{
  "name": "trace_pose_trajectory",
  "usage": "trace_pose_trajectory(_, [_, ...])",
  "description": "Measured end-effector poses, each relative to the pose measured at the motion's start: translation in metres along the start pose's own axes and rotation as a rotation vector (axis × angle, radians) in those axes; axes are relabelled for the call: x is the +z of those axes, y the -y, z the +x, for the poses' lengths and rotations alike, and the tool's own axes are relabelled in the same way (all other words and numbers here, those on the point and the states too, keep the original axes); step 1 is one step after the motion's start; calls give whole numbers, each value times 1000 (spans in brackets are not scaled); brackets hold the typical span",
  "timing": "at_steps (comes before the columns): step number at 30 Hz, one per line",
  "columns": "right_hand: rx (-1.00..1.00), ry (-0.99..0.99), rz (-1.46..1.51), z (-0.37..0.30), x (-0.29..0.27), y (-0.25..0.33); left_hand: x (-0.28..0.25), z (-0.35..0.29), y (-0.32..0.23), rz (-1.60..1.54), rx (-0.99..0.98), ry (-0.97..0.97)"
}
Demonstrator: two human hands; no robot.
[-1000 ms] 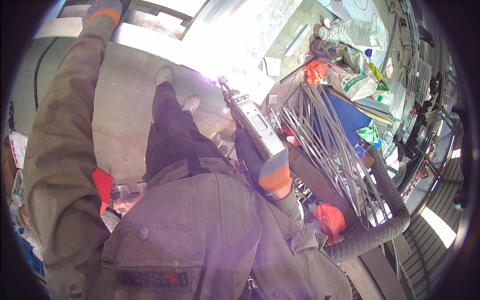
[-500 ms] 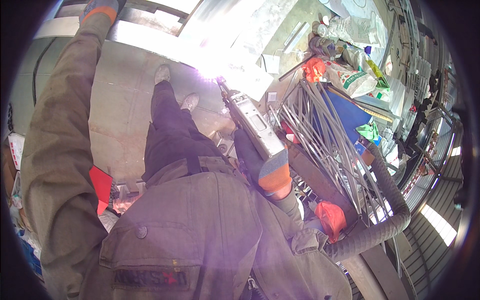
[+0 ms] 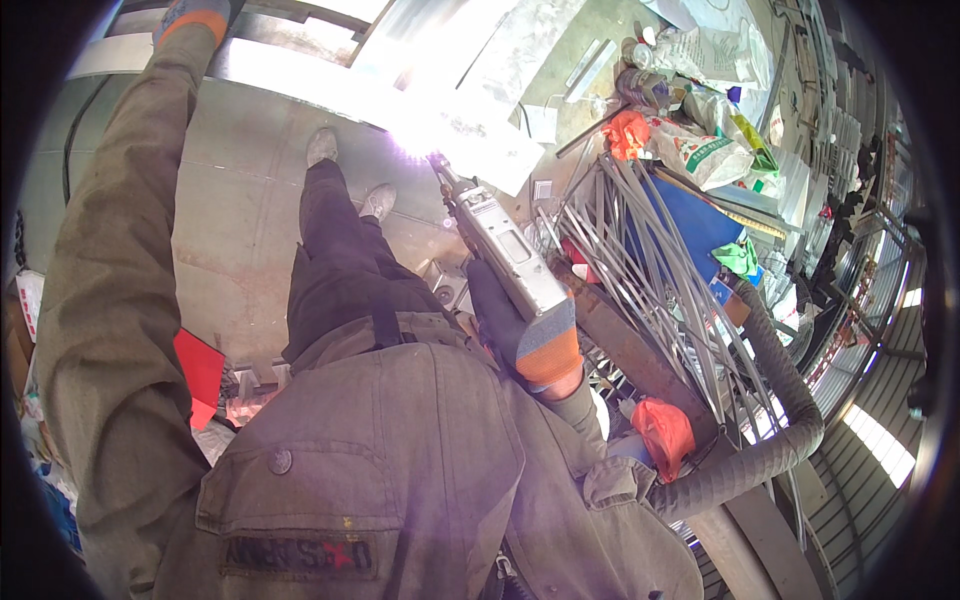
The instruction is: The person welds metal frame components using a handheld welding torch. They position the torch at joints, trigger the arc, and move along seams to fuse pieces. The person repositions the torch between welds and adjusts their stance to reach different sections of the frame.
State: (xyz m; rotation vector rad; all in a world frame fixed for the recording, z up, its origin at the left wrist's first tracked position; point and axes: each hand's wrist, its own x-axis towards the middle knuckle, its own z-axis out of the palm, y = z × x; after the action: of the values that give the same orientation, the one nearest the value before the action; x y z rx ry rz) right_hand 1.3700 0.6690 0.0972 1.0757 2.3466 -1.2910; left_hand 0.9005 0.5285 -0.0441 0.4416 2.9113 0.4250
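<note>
A bundle of thin grey metal rods [image 3: 640,260] lay fanned across a blue board [image 3: 700,232]. Beyond them sat a white printed sack [image 3: 700,155], an orange rag [image 3: 627,133] and a green cloth [image 3: 738,258]. A dark ribbed hose [image 3: 780,400] curved past another orange rag [image 3: 665,435]. A red sheet [image 3: 198,368] lay on the concrete floor [image 3: 240,230].

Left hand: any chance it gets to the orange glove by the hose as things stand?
Probably not. The left hand is stretched far up onto the metal beam, and the orange glove lies low on the right, beyond the torso and the right hand gripping the welding gun.
</note>
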Motion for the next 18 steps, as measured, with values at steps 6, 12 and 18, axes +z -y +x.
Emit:
trace_pose_trajectory(6, [-65, 16, -68, -4, -3, -4, 9, 10, 4, 136, 23, 7])
trace_pose_trajectory(12, [-113, -144, 72, 1, 2, 5, 34, 34, 33, -8, 210, -118])
trace_pose_trajectory(18, [-274, -196, -6, 25, -2, 23, 23, 20, 22, 7, 17, -2])
